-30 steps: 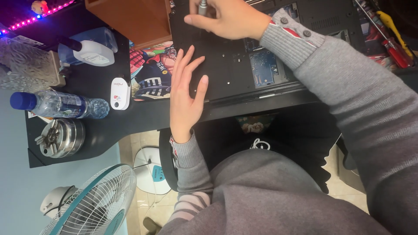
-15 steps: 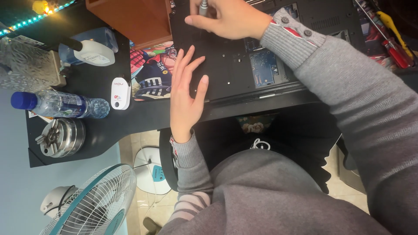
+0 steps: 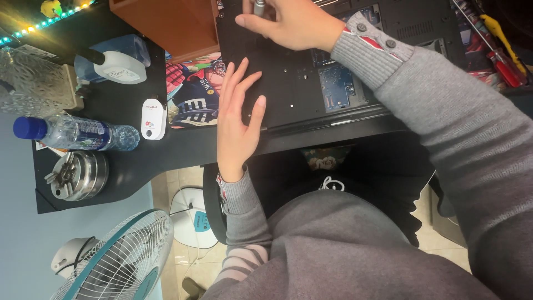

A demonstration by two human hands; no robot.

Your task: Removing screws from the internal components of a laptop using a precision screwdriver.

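A silver-handled screwdriver is gripped in the closed fingers of the right hand, at the top edge of the view, with its tip hidden against the underside of an upturned black laptop. The laptop's base panel lies directly beneath that grip and extends below and to the right of it, where an opened bay shows a blue circuit board. The left hand is laid flat and open, fingers spread, on the panel's near-left corner, just below the grip; nothing is held in it. Left of the grip, an orange-brown box is seen, with a colourful cartoon-printed mat under the laptop's left edge. Further left on the black desk, a small white device, a white-capped blue container, a clear water bottle with a blue cap and a round metal chuck are found. Well to the right of the grip, red-handled tools are seen. A white floor fan stands below the desk.
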